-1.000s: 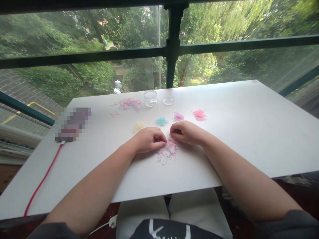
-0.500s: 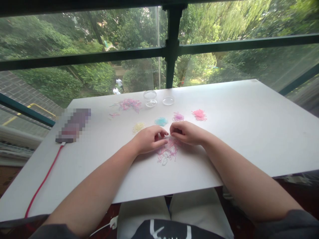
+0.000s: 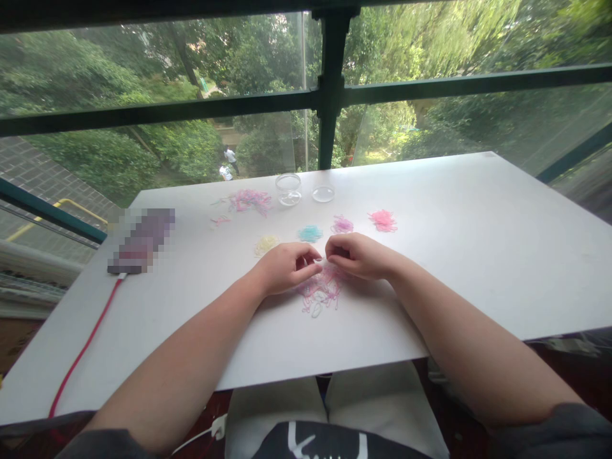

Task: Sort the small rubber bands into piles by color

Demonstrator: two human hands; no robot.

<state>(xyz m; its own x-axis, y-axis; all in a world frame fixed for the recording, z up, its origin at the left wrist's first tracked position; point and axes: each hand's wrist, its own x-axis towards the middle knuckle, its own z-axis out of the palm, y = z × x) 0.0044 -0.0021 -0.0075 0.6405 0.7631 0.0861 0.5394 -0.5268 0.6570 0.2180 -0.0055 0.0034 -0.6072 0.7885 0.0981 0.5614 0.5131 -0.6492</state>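
Note:
A loose pile of pink, purple and white elastic bands (image 3: 319, 296) lies on the white table, partly hidden under my hands. Over its left side is my left hand (image 3: 294, 264), its thumb and fingertips a little apart with nothing visible between them. My right hand (image 3: 356, 255) meets it from the other side, fingers curled and tips pressed together at the pile's far edge; whatever they pinch is too small to make out. Just beyond my hands sit separate heaps of yellow bands (image 3: 266, 245), blue bands (image 3: 310, 233), purple bands (image 3: 342, 224) and bright pink bands (image 3: 382, 220).
Farther back stand a clear round container (image 3: 288, 189) and a clear lid (image 3: 323, 194). A larger mixed heap of bands (image 3: 250, 201) lies left of them, with a few stray bands (image 3: 220, 220) nearby. A blurred-out device (image 3: 142, 242) with a red cable (image 3: 88, 341) rests at the left.
The near pile of bands looks slightly more spread out by my left thumb. My left fingers have shifted a little; my right hand stays almost in place.

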